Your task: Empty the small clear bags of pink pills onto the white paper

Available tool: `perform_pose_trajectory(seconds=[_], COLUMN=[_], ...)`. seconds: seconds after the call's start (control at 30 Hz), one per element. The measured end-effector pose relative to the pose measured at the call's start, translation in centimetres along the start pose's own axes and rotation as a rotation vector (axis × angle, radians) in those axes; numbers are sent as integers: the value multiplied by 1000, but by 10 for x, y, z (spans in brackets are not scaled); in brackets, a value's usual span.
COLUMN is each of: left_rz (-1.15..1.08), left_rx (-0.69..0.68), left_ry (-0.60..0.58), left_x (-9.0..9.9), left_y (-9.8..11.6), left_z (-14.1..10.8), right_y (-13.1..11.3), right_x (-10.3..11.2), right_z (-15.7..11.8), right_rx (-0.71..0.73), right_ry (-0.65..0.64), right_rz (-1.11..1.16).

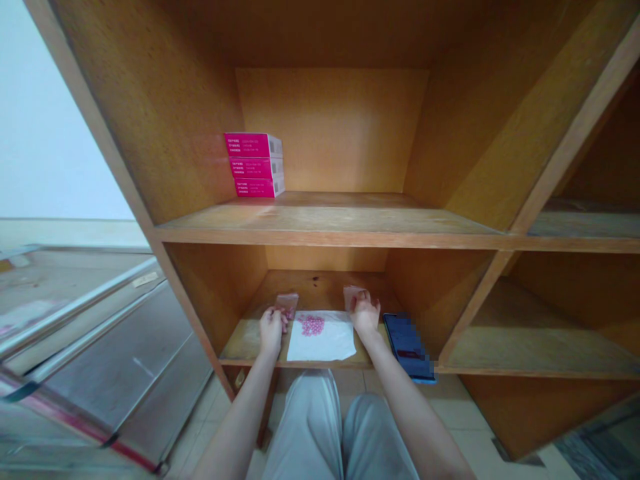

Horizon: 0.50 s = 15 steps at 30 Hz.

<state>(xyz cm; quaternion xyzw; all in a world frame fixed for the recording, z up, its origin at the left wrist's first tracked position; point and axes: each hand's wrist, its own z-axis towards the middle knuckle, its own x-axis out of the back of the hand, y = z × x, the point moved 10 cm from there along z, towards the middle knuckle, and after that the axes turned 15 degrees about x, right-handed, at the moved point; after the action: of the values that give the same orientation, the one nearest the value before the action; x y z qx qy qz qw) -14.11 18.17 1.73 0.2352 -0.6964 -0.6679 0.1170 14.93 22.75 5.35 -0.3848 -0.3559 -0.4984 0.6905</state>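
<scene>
On the lower shelf lies a white sheet of paper (323, 347) with a cluster of small pink pieces (312, 325) on it. To its left, my left hand (271, 328) has its fingers curled together beside a small clear plastic bag (287, 300). More pink pieces show at that bag, right by the fingertips; what those fingers hold, if anything, is hidden. Past the paper's right edge, my right hand (365, 313) is closed on another small clear bag (351, 297), whose left part sticks out from the fingers.
A dark phone (407, 343) lies right of my right hand, overhanging the shelf's front edge. Three stacked pink boxes (254, 165) stand on the upper shelf (350, 217). A wooden divider (475, 313) bounds the right side. A metal-framed glass case (115, 353) stands at left.
</scene>
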Motion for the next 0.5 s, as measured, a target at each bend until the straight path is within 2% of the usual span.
perform_pose_trajectory(seconds=[0.17, 0.5], left_rz=[-7, -1], left_rx=[-2, -2], left_ry=[-11, -10], left_x=[0, 0], left_y=[-2, -3], left_z=[1, 3], right_y=[1, 7], right_x=[-9, -13], right_z=[-1, 3], right_rx=[-23, -21], right_ry=[-81, -99], right_rz=[11, 20])
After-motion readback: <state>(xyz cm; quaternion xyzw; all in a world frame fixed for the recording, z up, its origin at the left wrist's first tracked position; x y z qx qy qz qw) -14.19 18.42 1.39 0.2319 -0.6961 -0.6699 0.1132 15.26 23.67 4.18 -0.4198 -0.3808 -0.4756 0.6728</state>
